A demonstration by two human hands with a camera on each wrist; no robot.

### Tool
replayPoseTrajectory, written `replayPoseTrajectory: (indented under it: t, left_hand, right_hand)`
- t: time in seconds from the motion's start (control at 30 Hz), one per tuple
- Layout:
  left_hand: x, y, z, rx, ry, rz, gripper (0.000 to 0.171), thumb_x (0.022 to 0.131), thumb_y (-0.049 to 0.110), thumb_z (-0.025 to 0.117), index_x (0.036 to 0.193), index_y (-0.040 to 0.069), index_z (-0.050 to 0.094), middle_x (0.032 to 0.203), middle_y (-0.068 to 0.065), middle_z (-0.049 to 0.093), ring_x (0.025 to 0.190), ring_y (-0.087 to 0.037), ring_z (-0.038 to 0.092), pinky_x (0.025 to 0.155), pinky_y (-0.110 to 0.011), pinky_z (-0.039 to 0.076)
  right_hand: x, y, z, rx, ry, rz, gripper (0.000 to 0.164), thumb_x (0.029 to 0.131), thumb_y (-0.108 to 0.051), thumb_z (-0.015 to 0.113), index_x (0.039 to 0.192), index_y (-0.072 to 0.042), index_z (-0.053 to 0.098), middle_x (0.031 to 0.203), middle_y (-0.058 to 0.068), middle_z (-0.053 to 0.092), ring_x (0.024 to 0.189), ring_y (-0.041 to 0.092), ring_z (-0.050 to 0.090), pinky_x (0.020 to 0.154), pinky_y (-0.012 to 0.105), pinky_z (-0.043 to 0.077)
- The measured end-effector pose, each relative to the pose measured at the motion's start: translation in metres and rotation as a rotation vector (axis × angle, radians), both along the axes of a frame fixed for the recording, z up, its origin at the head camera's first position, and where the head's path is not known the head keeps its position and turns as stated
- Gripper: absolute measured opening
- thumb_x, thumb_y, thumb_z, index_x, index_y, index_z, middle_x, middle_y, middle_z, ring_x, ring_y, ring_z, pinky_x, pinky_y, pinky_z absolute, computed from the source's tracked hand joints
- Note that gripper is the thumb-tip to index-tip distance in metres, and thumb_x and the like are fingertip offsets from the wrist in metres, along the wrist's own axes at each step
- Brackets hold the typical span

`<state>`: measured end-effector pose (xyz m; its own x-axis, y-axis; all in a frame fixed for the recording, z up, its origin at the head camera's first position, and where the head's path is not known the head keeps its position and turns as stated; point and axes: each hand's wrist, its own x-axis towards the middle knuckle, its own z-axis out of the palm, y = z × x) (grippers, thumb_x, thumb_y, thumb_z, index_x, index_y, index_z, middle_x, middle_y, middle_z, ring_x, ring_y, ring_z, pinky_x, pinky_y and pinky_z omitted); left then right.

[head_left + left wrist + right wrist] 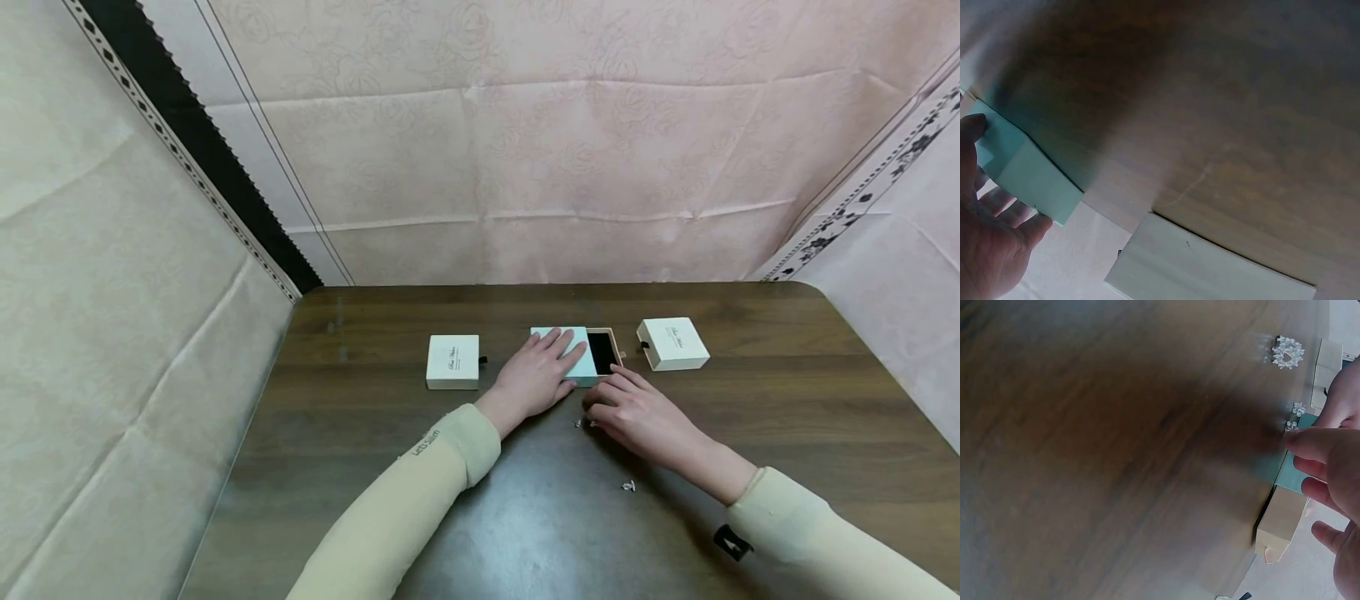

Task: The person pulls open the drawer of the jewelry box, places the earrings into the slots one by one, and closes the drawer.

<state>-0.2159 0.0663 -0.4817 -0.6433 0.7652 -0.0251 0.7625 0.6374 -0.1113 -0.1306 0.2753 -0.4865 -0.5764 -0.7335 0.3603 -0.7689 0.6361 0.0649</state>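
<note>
A teal slide box (581, 333) lies near the table's middle, its beige drawer (602, 354) with a black lining pulled partly out to the right. My left hand (534, 375) rests spread over the teal sleeve, the thumb at its near edge. Just in front of the drawer is my right hand (633, 417), its fingers loosely bent and apart with nothing seen between them. By its thumb in the right wrist view lie two small sparkling flower-shaped jewelry pieces (1298, 409). A larger sparkling jewelry piece with a heart-shaped centre (1288, 352) lies nearer the person.
A white box (453, 362) with a black tab stands left of the teal one. Another white box (675, 343) sits to the right, turned at an angle. Patterned cloth (525, 167) hangs behind the brown wooden table (360, 433) and along its sides.
</note>
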Motion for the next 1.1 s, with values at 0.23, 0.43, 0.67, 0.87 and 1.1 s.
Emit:
replayPoseTrajectory:
  t: [0.23,0.43,0.67,0.87,1.1]
  left_hand:
    - [-0.001,-0.001,0.000,-0.001,0.001,0.003,0.066,0.114,0.050,0.046,0.172,0.023,0.027,0.176,-0.006,0.028,0.162,-0.024,0.028,0.130,-0.045,0.028]
    - [0.000,-0.002,0.000,-0.003,0.004,0.002,0.067,0.114,0.049,0.047,0.172,0.023,0.027,0.176,-0.006,0.029,0.162,-0.024,0.028,0.130,-0.045,0.029]
    - [0.001,-0.002,0.000,-0.001,0.013,0.005,0.066,0.114,0.049,0.047,0.172,0.023,0.027,0.176,-0.006,0.029,0.162,-0.024,0.028,0.130,-0.045,0.029]
    - [0.002,-0.001,0.000,0.002,0.015,0.006,0.066,0.114,0.048,0.048,0.172,0.023,0.028,0.176,-0.006,0.029,0.162,-0.024,0.028,0.130,-0.044,0.028]
    - [0.002,0.000,0.000,-0.001,0.013,0.008,0.066,0.114,0.048,0.047,0.172,0.024,0.027,0.176,-0.006,0.029,0.162,-0.024,0.027,0.130,-0.044,0.027]
  right_hand:
    - [-0.001,-0.002,-0.001,-0.009,0.003,0.011,0.021,0.077,-0.006,0.093,0.092,-0.011,0.079,0.104,0.005,0.073,0.105,0.031,0.068,0.107,0.063,0.051]
    - [-0.002,-0.004,-0.002,-0.009,0.006,0.022,0.020,0.077,-0.007,0.092,0.091,-0.011,0.077,0.104,0.006,0.073,0.106,0.032,0.068,0.106,0.063,0.051]
    - [-0.003,-0.005,-0.001,0.007,-0.014,0.020,0.016,0.080,-0.008,0.088,0.090,-0.011,0.077,0.107,0.006,0.073,0.108,0.033,0.067,0.108,0.064,0.049]
    - [-0.003,-0.007,0.000,0.005,-0.006,0.010,0.017,0.079,-0.009,0.090,0.087,-0.014,0.075,0.106,0.005,0.072,0.107,0.032,0.067,0.108,0.064,0.049]
    - [-0.002,-0.011,0.001,0.021,-0.003,-0.002,0.019,0.079,-0.009,0.091,0.087,-0.014,0.074,0.105,0.005,0.073,0.107,0.031,0.067,0.109,0.064,0.049]
